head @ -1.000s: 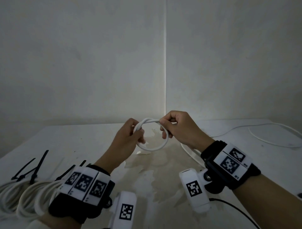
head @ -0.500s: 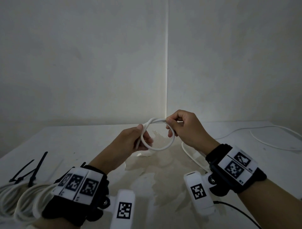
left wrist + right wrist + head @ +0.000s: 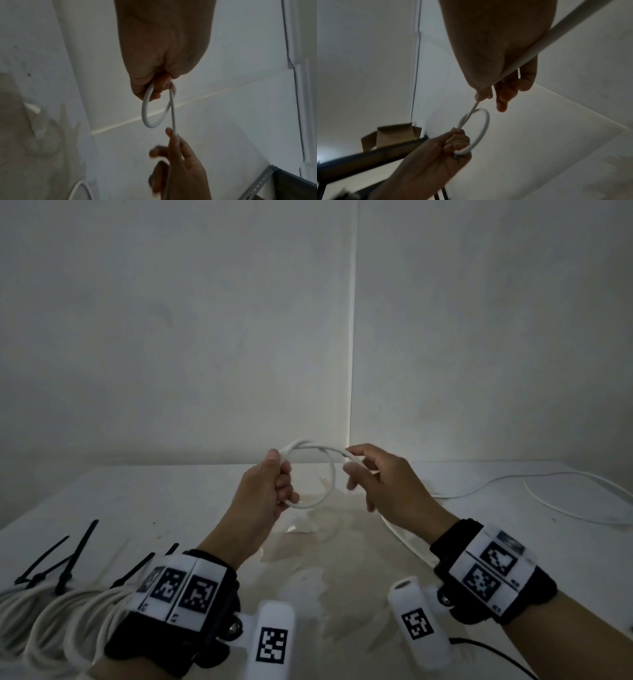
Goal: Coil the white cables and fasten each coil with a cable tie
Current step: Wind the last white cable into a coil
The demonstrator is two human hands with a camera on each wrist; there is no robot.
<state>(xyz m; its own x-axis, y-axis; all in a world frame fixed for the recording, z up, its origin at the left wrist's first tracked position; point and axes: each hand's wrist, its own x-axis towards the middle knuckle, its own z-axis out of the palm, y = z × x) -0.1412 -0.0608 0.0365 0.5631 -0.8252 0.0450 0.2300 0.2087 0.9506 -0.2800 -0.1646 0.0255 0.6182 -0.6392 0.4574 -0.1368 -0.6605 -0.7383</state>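
Observation:
A white cable [image 3: 331, 474] forms one small loop held in the air above the table's middle. My left hand [image 3: 270, 487] grips the loop's left side where the strands cross, its fingers curled round the cable [image 3: 145, 108]. To the right, my right hand [image 3: 371, 474] pinches the cable's free run between thumb and forefinger, while its other fingers spread loosely. The same loop [image 3: 483, 129] shows in the right wrist view, with the free run passing under my right palm. The cable's loose length [image 3: 548, 494] trails over the table at the right.
Several coiled white cables [image 3: 51, 621] fastened with black cable ties [image 3: 68, 563] lie at the table's left front edge. The white table [image 3: 171, 501] has a stained patch in the middle. Walls meet in a corner behind it. A cardboard box [image 3: 392, 135] shows in the right wrist view.
My right hand has let go of the loop's right side and slid right along the free run, its fingers opening out. The left hand keeps its grip; both hands rose slightly.

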